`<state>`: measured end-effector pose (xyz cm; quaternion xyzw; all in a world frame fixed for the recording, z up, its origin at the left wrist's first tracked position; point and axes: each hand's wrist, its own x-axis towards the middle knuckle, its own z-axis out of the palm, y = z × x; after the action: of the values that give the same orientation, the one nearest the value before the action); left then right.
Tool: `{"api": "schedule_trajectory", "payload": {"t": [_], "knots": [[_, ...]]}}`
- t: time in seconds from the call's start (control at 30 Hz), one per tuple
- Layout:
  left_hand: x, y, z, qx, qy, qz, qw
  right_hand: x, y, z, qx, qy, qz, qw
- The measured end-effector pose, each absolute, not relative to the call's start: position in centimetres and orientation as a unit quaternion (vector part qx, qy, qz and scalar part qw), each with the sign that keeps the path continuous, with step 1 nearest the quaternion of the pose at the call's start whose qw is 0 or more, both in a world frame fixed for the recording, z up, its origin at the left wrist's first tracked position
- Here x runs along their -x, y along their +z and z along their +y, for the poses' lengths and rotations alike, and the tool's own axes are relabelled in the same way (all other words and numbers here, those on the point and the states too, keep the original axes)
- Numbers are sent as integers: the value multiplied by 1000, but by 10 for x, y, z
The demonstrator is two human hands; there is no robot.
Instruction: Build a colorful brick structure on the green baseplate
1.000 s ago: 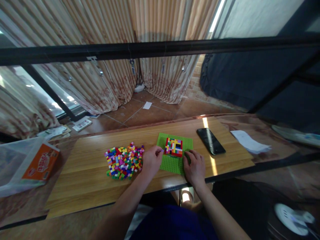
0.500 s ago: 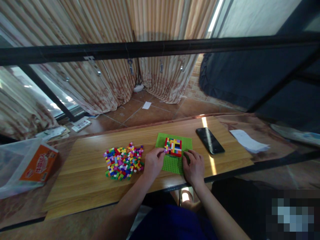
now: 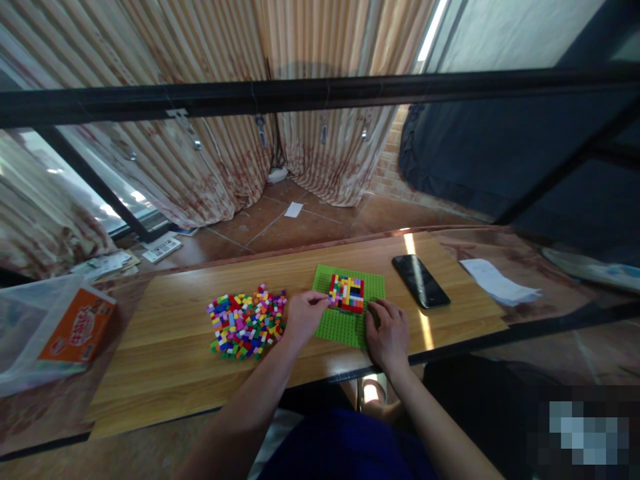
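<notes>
Left hand [image 3: 304, 317]: fingers pinched, seemingly on a small brick [image 3: 329, 301], at the left edge of the brick build [image 3: 347, 294]; right hand [image 3: 388, 331], loosely open, presumably steadies the green baseplate [image 3: 343, 330] on the counter [image 3: 170, 333].

This looks to me like a room in a home: long patterned curtains [image 3: 230, 167] fall to the tiled floor [image 3: 275, 233] across the upper left and centre of the frame, papers [image 3: 104, 265] lie at the left, and toy bricks [image 3: 247, 323] are heaped on a wooden tabletop [image 3: 165, 333] left of centre, with a phone [image 3: 421, 281] towards the right.
</notes>
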<state>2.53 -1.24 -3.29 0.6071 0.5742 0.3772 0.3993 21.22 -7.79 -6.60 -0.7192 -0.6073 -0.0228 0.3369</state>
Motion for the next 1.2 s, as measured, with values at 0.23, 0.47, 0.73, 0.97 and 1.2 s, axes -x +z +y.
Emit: {"api": "schedule_trajectory", "payload": {"t": [0.23, 0.47, 0.73, 0.97, 1.2], "knots": [[-30, -23, -11, -600, 345, 612, 383, -213, -69, -77, 717, -30, -613, 331], [-28, -30, -19, -605, 359, 587, 401, -213, -70, -75, 703, -51, -632, 322], [-40, -41, -29, -581, 402, 543, 452, -215, -60, -97, 684, -38, -671, 285], [-42, -48, -6, -540, 427, 537, 488, -191, -59, -129, 663, 20, -671, 331], [-25, -47, -12, -536, 448, 534, 477, -147, -41, -140, 629, 171, -657, 380]]}}
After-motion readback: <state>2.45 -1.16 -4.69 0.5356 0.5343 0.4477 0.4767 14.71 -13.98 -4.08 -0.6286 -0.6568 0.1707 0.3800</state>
